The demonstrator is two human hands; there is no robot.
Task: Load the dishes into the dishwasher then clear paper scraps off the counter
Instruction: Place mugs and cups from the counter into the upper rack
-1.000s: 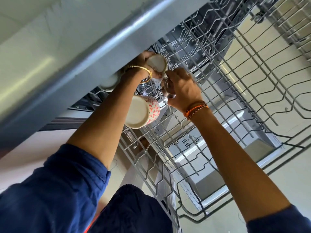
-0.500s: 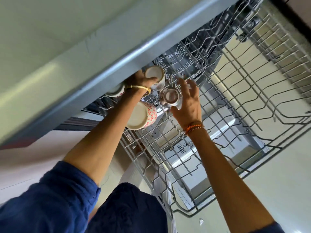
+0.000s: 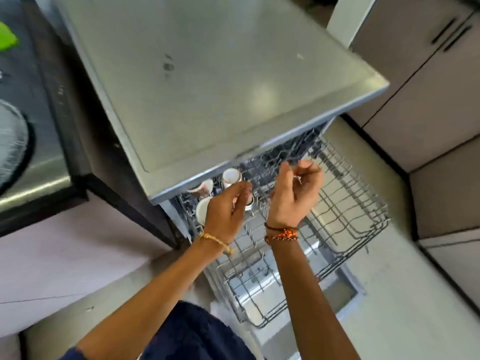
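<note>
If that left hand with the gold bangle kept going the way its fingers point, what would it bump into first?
Probably the small cup just past the left hand's fingertips in the upper rack. A white cup sits farther along the same line. Motion blur leaves depth unclear, so this is a guess.

Illumination is bright, diffuse daylight; the flat grey dishwasher top shows a soft pale glare patch toward its right front corner, and the steel surface left of the dishwasher top carries a bright streak. The area beneath the dishwasher top's front edge lies in shadow, so the cups there read dim. Motion blur softens the whole frame, most visibly on both hands and the wire rack, and wide-angle distortion bends the cabinets right of the dishwasher top.
</note>
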